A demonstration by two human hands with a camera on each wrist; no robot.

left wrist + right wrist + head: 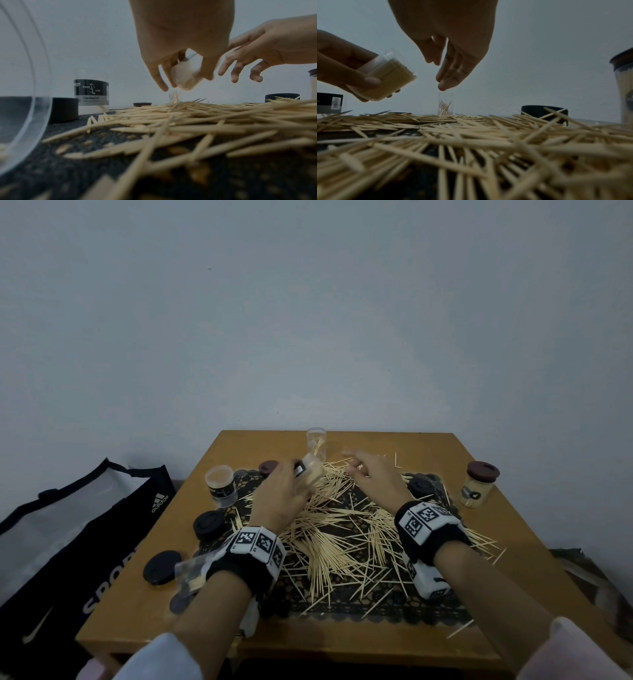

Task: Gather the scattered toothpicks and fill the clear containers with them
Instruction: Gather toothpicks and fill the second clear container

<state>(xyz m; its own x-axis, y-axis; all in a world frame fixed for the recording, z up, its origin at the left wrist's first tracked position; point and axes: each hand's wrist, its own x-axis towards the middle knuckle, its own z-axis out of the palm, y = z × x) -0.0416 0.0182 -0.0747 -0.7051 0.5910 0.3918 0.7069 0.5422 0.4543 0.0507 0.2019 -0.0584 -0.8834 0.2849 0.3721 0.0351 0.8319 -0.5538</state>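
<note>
A heap of pale toothpicks (342,529) covers a dark lace mat (376,607) on the wooden table (496,573). My left hand (281,491) grips a clear container (311,472) packed with toothpicks, tilted with its mouth to the right; it shows as the full container (388,83) in the right wrist view and the container (185,75) in the left wrist view. My right hand (370,474) hovers beside it with relaxed straight fingers (452,73), holding nothing. A clear container (317,445) with a few toothpicks stands at the back.
An open labelled container (222,486) stands at the left. A lidded full container (478,484) stands at the right. Black lids (209,525) (161,566) (421,486) and a brown lid (269,466) lie around the mat. A clear container (190,571) lies by my left wrist. A black bag (68,542) sits left of the table.
</note>
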